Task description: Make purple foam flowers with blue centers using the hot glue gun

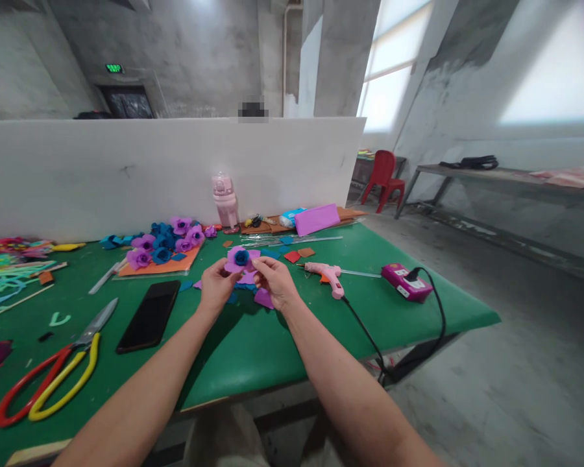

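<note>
- The fingers [226, 275] of the left hand [217, 288] and those of the right hand [275, 283] pinch 1 purple paper flower [241, 259] with a blue centre, held between both hands just above the green desk [253, 344].
- A purple petal piece [263, 298] lies under the right hand.
- A pink glue gun [326, 273] lies near the right hand.
- A black phone [149, 315] and scissors [53, 373] lie to the left.
- More finished flowers [168, 241] sit behind on an orange sheet.
</note>
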`<state>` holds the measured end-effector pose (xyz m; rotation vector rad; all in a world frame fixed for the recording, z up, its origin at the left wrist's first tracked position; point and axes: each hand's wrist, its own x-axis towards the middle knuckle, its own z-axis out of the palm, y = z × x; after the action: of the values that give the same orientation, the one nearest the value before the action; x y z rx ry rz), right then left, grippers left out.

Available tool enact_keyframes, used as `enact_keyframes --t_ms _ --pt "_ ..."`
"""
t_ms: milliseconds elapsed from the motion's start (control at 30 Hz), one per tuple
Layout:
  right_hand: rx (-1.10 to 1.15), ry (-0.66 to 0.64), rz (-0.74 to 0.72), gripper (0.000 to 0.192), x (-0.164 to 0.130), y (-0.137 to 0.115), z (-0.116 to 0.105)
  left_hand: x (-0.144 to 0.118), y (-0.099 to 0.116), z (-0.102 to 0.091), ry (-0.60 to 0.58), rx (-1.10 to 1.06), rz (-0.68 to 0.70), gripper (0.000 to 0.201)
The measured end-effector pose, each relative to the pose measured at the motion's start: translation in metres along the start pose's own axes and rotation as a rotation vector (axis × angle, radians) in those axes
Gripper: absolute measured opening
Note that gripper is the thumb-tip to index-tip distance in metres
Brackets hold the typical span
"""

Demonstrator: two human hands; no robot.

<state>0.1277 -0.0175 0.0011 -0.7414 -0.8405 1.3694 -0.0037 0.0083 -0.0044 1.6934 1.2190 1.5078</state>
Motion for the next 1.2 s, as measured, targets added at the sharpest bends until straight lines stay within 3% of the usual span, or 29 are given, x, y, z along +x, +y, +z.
enact_keyframes --t_ms 167,400,533,800,967,1200 --pt "0.129 0.002 -0.084 0.029 0.002 -0.006 -0.002 -0.003 0.008 0.002 -0.033 -0.09 -0.063 0.021" --pt "0.049 -0.052 -0.093 0.026 0.0 -0.002 -0.001 -0.002 0.004 0.001 -0.054 -0.23 -0.128 0.023" --pt "-0.023 -0.052 -0.143 0.024 0.0 -0.001 0.001 -0.002 0.005 0.001 -0.056 -0.161 -0.065 0.015" --pt "0.023 0.02 -0.084 0.03 0.002 -0.005 -0.001 0.0 -0.004 -0.003 -0.084 0.019 0.149 0.01" --pt "-0.039 0.014 -0.104 0.031 0.002 -0.004 -0.003 0.002 -0.013 -0.003 -0.097 0.006 0.15 0.012" --pt "-0.152 0.014 -0.239 0.027 -0.001 -0.002 0.0 0.0 -0.006 -0.003 -0.08 0.023 0.174 0.009"
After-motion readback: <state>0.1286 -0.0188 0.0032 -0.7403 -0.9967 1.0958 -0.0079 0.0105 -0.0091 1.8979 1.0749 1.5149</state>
